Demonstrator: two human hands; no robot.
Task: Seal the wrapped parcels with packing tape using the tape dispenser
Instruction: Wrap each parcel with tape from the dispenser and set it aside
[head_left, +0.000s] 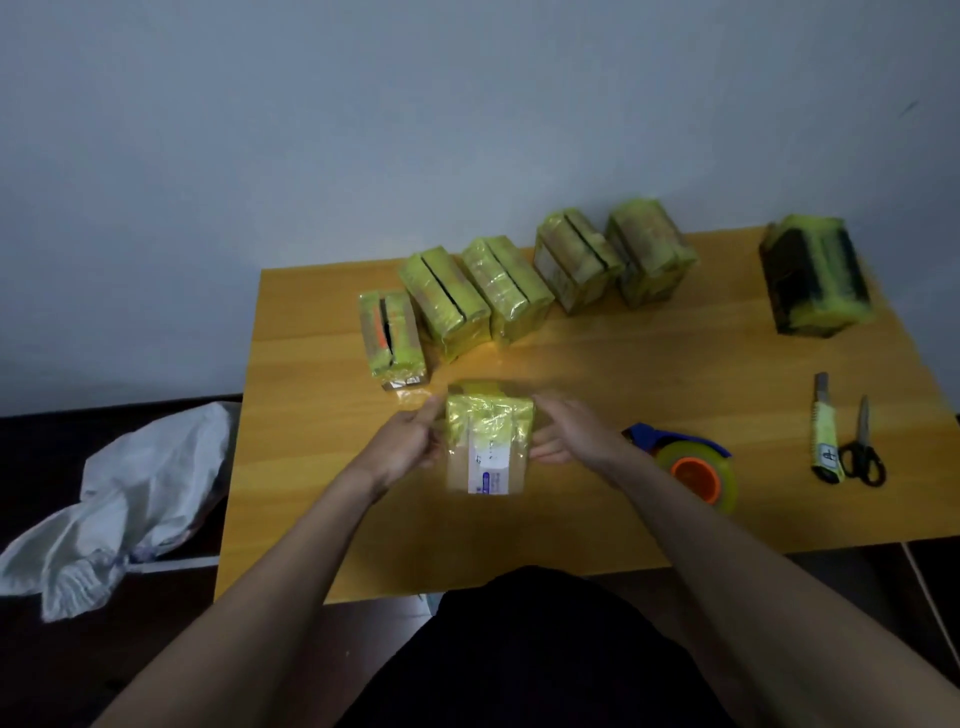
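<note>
**Small parcel held between both hands at the middle of the table**

We hold a small cardboard parcel wrapped in glossy yellow tape (490, 441) at the middle of the orange wood-grain table (649, 364), near its front edge. Our left hand (410, 441) grips its left side, thumb up along the edge and fingers curled; our right hand (563, 431) grips the right side, fingertips pressed to the wrap. A white printed label (485, 467) shows on the bare brown lower part.

The blue tape dispenser with an orange hub and a clear yellowish roll (691, 465) lies on the table just beside our right wrist, which partly covers it. Farther right, a yellow-handled utility knife (825, 431) and black-handled scissors (863, 449) lie side by side.

Behind the parcel, 5 yellow-taped boxy parcels (498, 288) stand in a curved row, their film crinkled and shiny, most with a dark seam along the top. 1 larger dark parcel banded in yellow tape (813, 278) sits apart at the far right corner.

A crumpled white woven sack (135, 499) lies off the table's left side.
</note>
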